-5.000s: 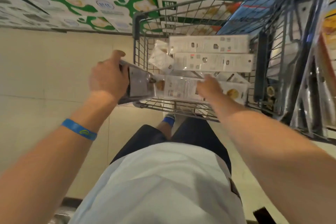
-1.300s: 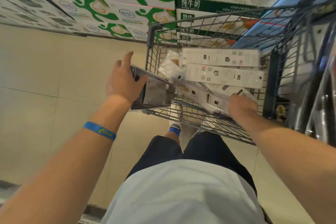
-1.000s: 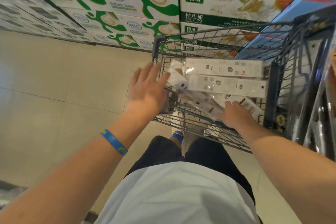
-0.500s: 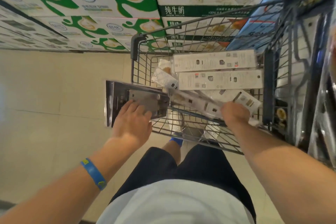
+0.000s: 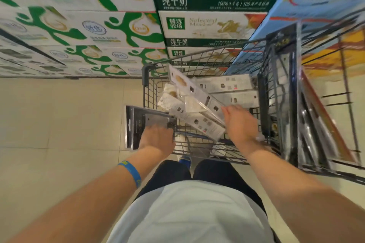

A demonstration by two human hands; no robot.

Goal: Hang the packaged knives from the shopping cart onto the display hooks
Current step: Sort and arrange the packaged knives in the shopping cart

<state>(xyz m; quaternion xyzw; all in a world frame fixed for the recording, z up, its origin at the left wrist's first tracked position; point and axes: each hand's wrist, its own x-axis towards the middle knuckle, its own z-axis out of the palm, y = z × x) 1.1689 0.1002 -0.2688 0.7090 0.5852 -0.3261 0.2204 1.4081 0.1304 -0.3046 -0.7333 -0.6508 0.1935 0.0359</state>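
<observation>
Moved since half a second back: my right hand (image 5: 240, 124) has tipped one white knife pack (image 5: 197, 94) up off the pile (image 5: 233, 85). It grips the near end; the long axis runs to 10 o'clock. My left hand (image 5: 157, 138) clasps a dark knife pack (image 5: 136, 124) outside the cart (image 5: 145, 74) rim. The display rack (image 5: 348, 104) stands at 3 o'clock, nearer the right hand; open floor (image 5: 59, 116) at 9.
</observation>
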